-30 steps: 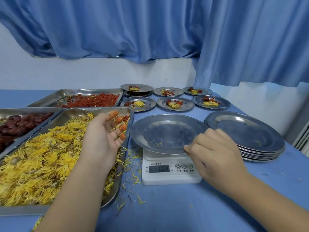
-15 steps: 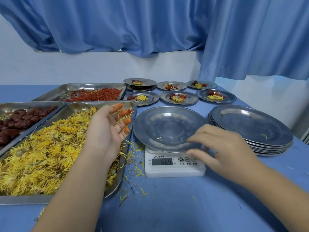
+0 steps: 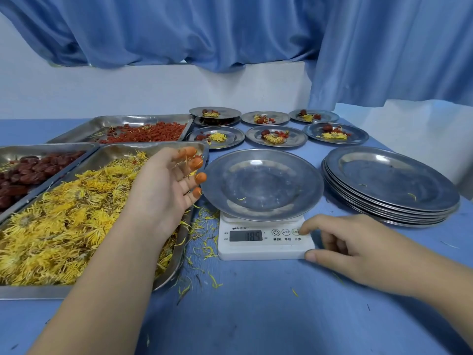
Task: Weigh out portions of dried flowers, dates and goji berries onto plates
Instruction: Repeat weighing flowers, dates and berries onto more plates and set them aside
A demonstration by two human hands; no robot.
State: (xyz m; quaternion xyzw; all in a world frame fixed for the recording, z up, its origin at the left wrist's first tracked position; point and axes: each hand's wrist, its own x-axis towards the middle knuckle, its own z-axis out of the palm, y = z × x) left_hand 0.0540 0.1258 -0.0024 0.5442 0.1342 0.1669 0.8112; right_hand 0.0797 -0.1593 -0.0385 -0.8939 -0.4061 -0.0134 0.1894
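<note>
Firstly, three rectangular steel trays (image 3: 122, 120) sit at 9 to 11 o'clock from the scale, within the left arm's reach. They hold dark red dates (image 3: 28, 172), yellow dried flowers (image 3: 64, 226) nearest the person, and orange-red goji berries (image 3: 148, 131) behind.

The left hand (image 3: 163, 190) hovers over the flower tray's right rim, at 9 o'clock from the plate. Its orange-tipped fingers (image 3: 199, 177) are spread and loosely bent. They grip nothing, and a few petals cling to them.

The round empty steel plate (image 3: 261, 180) rests centred on the white digital kitchen scale (image 3: 263, 248), so its own weight registers before filling.

The right hand (image 3: 358, 249) lies at 4 o'clock from the scale. Its index fingertip (image 3: 303, 230) touches the rightmost button and its thumb (image 3: 311, 256) braces the front corner, probably to steady the scale for taring.

The button legends read 开/关, 单位 and 去皮. The display appears to show 185, but the digits are blurred. The brand mark is too small to read.

A stack of round steel plates (image 3: 391, 175) waits at 2 o'clock. Filled round steel plates (image 3: 299, 138) stand at 12 o'clock.
</note>
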